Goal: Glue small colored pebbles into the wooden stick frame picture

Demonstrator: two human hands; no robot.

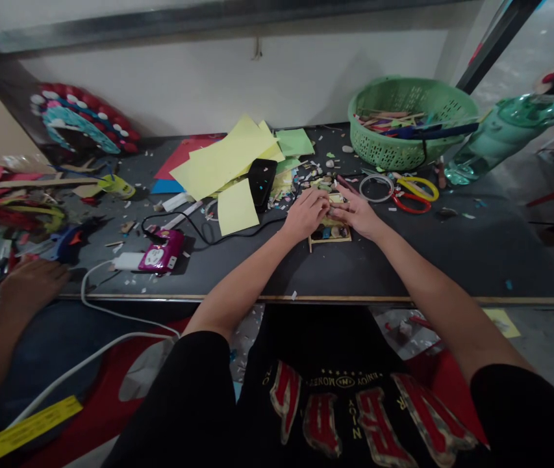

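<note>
A small wooden frame (pixel 339 239) lies on the dark tabletop in front of me, with pebble-like bits, one of them blue, inside its near part. My left hand (pixel 307 213) comes over its left side, fingers bent and drawn together at the tips. From the right, my right hand (pixel 356 214) meets it, thumb and fingers closed in a pinch above the frame. The fingertips of both hands almost touch, and whatever is between them is too small and covered to name. My hands hide the far part of the frame.
Behind my hands lie paper scraps and pebbles, yellow paper sheets (pixel 230 159) and a black phone-like slab (pixel 262 182). A green basket (pixel 413 146) of tools, coloured rings (pixel 420 188) and a plastic bottle (pixel 501 133) stand right. Left are a purple power adapter (pixel 162 250) and another person's hand (pixel 33 286).
</note>
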